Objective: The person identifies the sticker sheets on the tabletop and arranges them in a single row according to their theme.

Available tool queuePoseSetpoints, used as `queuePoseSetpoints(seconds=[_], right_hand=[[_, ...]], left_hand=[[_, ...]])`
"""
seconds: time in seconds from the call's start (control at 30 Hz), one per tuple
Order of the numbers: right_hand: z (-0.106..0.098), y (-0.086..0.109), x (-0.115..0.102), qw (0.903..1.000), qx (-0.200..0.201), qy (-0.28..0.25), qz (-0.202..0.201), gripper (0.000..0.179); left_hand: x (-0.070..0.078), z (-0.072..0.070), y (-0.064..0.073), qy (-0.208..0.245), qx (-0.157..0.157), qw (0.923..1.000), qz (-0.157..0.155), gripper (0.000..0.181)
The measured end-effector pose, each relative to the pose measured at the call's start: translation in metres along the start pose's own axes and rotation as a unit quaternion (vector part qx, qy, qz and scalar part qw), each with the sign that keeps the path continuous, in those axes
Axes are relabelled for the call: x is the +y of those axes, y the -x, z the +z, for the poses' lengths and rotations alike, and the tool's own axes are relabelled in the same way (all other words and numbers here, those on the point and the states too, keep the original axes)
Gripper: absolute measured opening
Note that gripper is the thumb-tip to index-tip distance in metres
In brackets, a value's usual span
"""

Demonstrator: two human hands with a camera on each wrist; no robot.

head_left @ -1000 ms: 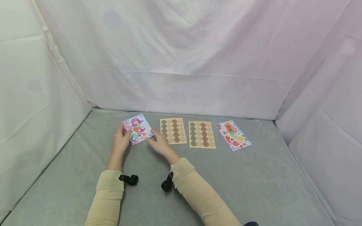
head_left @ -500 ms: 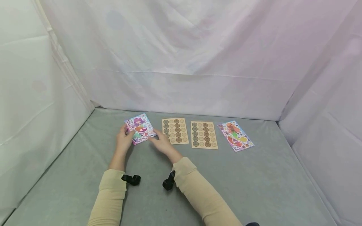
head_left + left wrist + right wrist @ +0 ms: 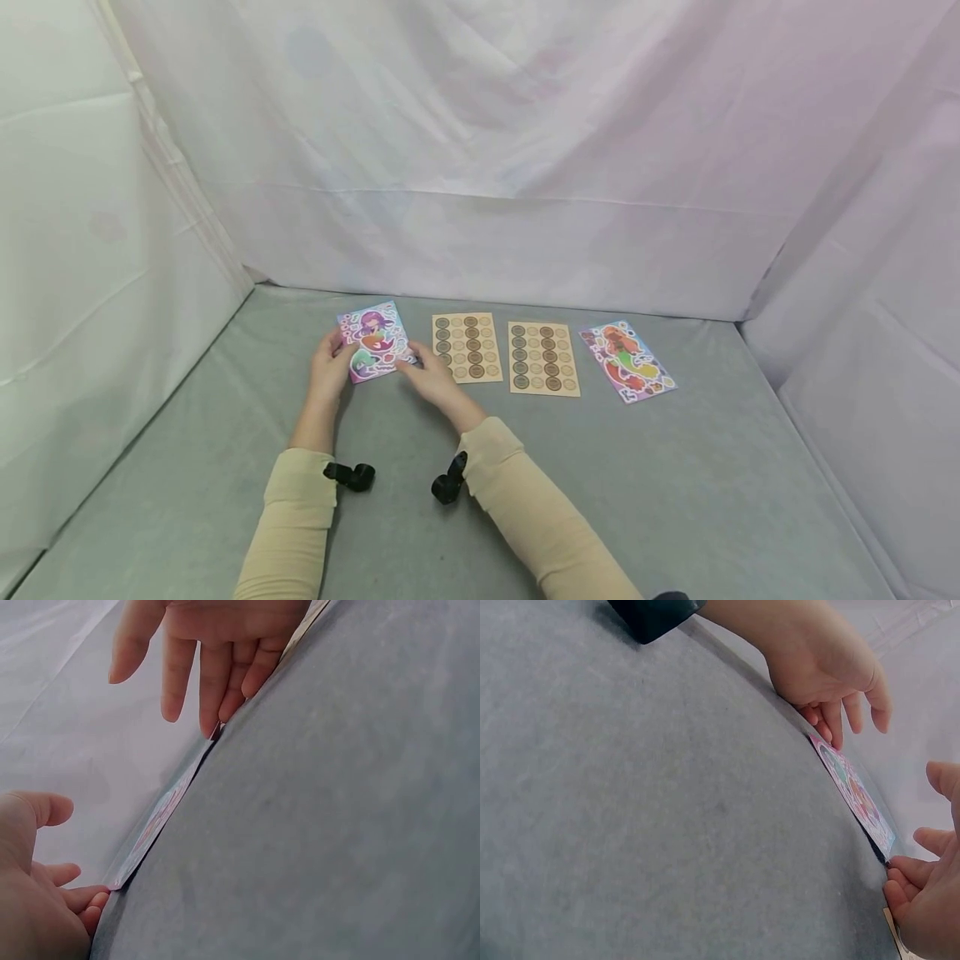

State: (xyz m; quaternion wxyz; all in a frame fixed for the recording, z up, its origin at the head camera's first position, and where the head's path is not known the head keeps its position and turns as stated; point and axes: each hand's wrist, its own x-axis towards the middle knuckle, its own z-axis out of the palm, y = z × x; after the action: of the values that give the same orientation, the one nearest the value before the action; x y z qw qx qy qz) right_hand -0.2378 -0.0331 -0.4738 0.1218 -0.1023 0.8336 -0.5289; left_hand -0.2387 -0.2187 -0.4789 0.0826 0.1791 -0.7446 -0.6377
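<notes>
A sticker sheet with a purple-haired mermaid lies slightly tilted on the grey cloth, between both hands. The left hand touches its left edge with the fingertips. At the lower right edge, the right hand does the same. In the left wrist view the thumbs of the left hand and right hand stand clear of the sheet. The right wrist view shows the sheet nearly flat, its near edge a little off the cloth, with the right hand's fingers at one corner.
Two tan sheets of round stickers, one left and one right, lie to the right. Beyond them is an orange-haired mermaid sheet, tilted. White curtains border the grey cloth at the back and both sides.
The purple-haired mermaid sheet has turned slightly clockwise and shifted a little to the right, between the hands. The other sheets keep their places; the head view has shifted slightly.
</notes>
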Motion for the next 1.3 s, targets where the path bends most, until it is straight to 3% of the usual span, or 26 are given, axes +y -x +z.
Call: queuePoseSetpoints(seconds=[0.33,0.67,1.03,1.3], right_hand=[[0.0003,0.0025,-0.0026,0.9967,0.025,-0.075,0.021,0.050],[0.0010,0.0025,-0.0044,0.9917,0.066,-0.107,0.025,0.051],[0.0009,0.0036,-0.0035,0.9849,0.114,-0.124,0.038,0.042],[0.0002,0.0038,-0.0039,0.9759,0.141,-0.164,0.032,0.039]], left_hand=[[-0.0005,0.0007,0.0040,0.022,0.005,0.9997,-0.001,0.055],[-0.0010,-0.0010,0.0061,0.031,0.028,0.9988,0.025,0.050],[0.0004,-0.0011,0.0059,0.066,0.045,0.9966,0.018,0.048],[0.0040,0.0009,0.0073,0.072,0.072,0.9942,0.033,0.047]])
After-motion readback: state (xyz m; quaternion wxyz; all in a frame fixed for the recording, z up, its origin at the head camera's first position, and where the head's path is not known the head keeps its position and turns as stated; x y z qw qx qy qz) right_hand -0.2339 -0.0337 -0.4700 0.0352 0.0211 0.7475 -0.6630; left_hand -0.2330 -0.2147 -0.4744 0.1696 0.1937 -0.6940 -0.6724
